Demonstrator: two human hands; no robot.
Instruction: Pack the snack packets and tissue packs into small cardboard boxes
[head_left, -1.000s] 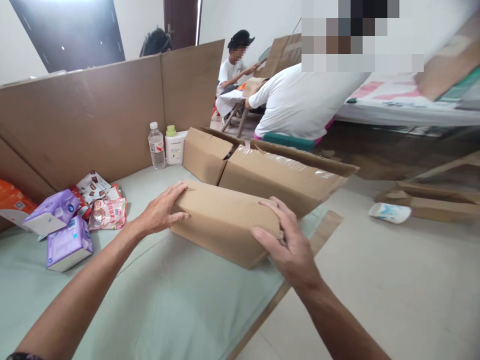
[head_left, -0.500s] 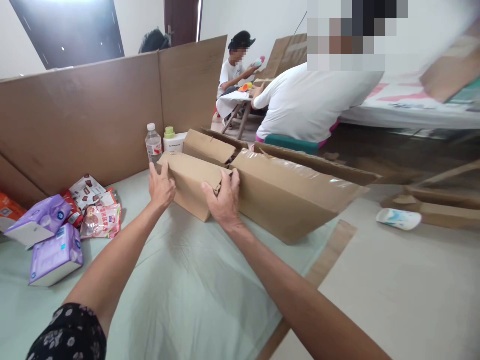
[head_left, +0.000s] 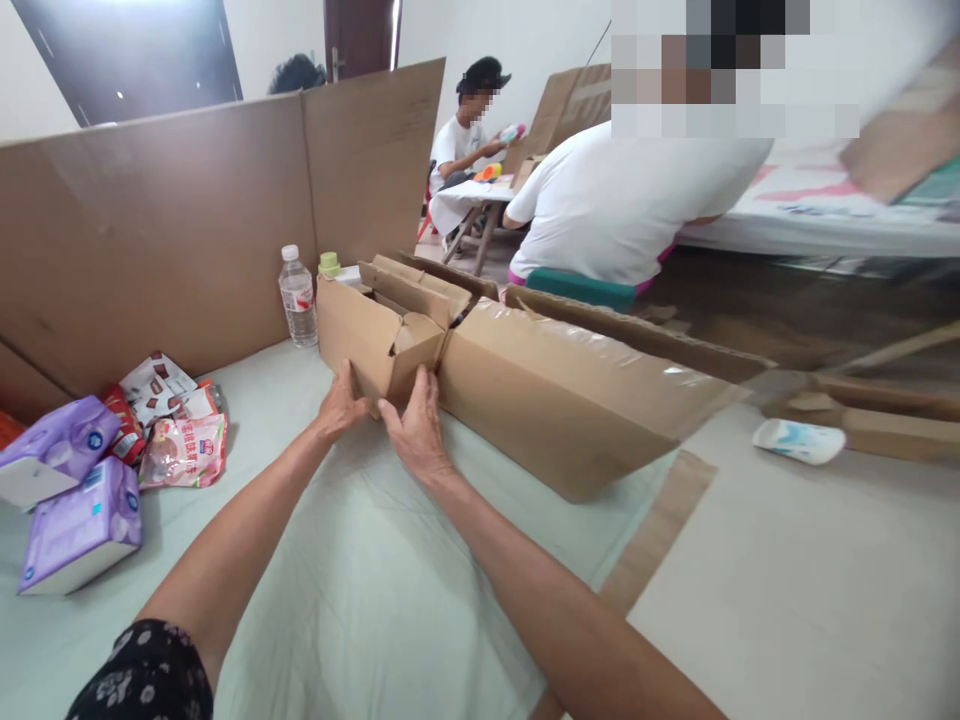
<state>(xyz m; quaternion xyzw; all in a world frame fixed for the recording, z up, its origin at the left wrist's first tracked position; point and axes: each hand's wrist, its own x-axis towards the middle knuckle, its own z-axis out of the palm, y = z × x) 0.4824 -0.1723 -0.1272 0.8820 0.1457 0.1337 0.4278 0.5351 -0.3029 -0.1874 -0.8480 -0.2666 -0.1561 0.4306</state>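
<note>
A small brown cardboard box (head_left: pixel 352 330) stands on the pale green cloth, its opening facing up and a flap raised along the far side. My left hand (head_left: pixel 343 408) presses against the lower near face of this box. At its right end, my right hand (head_left: pixel 418 430) grips the lower corner, fingers up along the side. Both thumbs lie close together near the bottom edge. A larger cardboard box (head_left: pixel 562 400) sits directly to the right of the small one. Just left of the small box is a clear water bottle (head_left: pixel 300 300); a green-capped white bottle (head_left: pixel 330 265) is partly hidden behind it.
Purple tissue packs (head_left: pixel 82 520) and snack packets (head_left: pixel 184 450) lie on the left. A tall cardboard panel (head_left: pixel 165 220) borders the back. Co-workers in white shirts (head_left: pixel 600 210) sit beyond. To the right are a white-and-blue tube (head_left: pixel 799 441) and another open box (head_left: pixel 900 430).
The small box has turned so that its opening shows on top. Both hands have slid from its upper edge down to its lower near side and come closer together.
</note>
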